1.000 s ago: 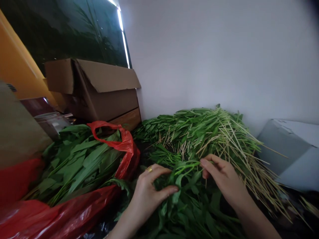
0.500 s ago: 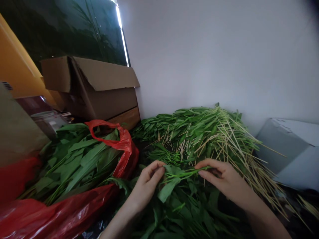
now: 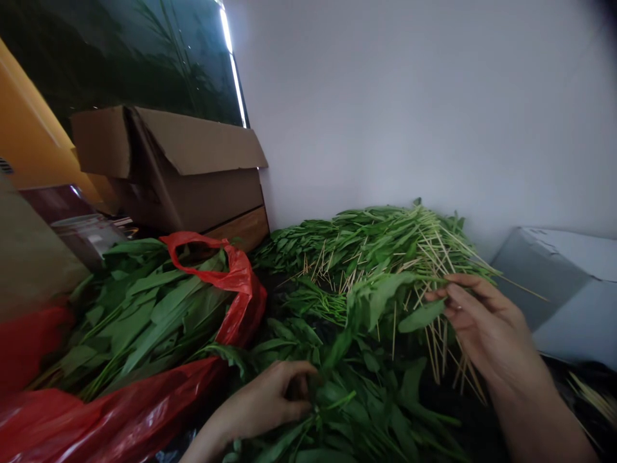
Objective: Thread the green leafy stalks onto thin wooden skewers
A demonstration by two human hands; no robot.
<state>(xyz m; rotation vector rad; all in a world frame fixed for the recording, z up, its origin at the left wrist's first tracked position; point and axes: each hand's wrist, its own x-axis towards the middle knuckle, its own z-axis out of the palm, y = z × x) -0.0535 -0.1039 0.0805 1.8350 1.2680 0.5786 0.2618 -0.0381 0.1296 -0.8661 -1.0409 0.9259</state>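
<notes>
My right hand (image 3: 486,328) is raised above the pile, its fingers pinched on a leafy green sprig (image 3: 380,296) whose stem hangs down. My left hand (image 3: 270,402) rests low on loose dark leaves (image 3: 366,399), fingers curled round the lower stems. Behind them lies a heap of cut greens with pale stalk ends (image 3: 385,247) pointing right.
At left a red plastic bag (image 3: 226,283) holds more long leaves (image 3: 144,308). A cardboard box (image 3: 183,167) stands behind it by a dark window. A grey box (image 3: 559,276) sits at the right against the white wall.
My right hand has lifted up and to the right, pulling the sprig out of the pile. My left hand has dropped lower and closed on the stems.
</notes>
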